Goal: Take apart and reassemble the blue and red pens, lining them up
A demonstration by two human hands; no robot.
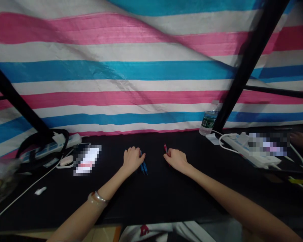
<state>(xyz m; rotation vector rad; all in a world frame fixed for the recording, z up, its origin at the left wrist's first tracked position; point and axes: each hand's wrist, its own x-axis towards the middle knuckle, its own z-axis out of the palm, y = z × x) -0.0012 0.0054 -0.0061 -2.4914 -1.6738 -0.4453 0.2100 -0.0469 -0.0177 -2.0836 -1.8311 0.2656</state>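
Two blue pens (143,167) lie side by side on the black tabletop (151,198), partly under my left hand (133,158). That hand is closed on them from above, its thumb along their upper part. To the right, my right hand (176,159) is closed round a red pen (165,148), whose upper end sticks out past the thumb. The rest of the red pen is mostly hidden by the fingers. Both hands rest low at the table, with a bare gap between them.
Left stand a lit phone (88,161), a power strip (47,148), a white earbud (40,191) and a plastic bag (1,181). Right are a water bottle (208,121), another power strip (252,151) and a second phone (270,144). Another person's hand (301,139) shows at the right edge.
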